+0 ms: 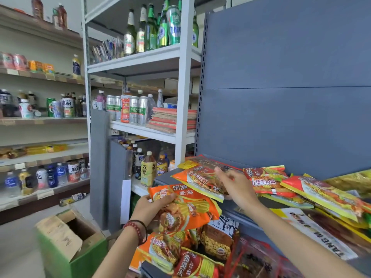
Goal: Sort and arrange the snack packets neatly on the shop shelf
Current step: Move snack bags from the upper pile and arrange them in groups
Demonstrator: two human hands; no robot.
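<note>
Stock is kept ready in the left hand (154, 205), which is closed around a bundle of orange packets (190, 209) just below the shelf edge, probably so that they can be passed up. The right hand (236, 187) is laid, fingers loose, on another orange packet (200, 181) at the left end of the grey shelf (163, 178), apparently to square it. The red packets (267, 181) beside it lie crooked.

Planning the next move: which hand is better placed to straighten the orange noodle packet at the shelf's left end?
Right. The right hand rests on that orange noodle packet on the grey shelf; the left hand grips a bundle of packets off the shelf.
</note>
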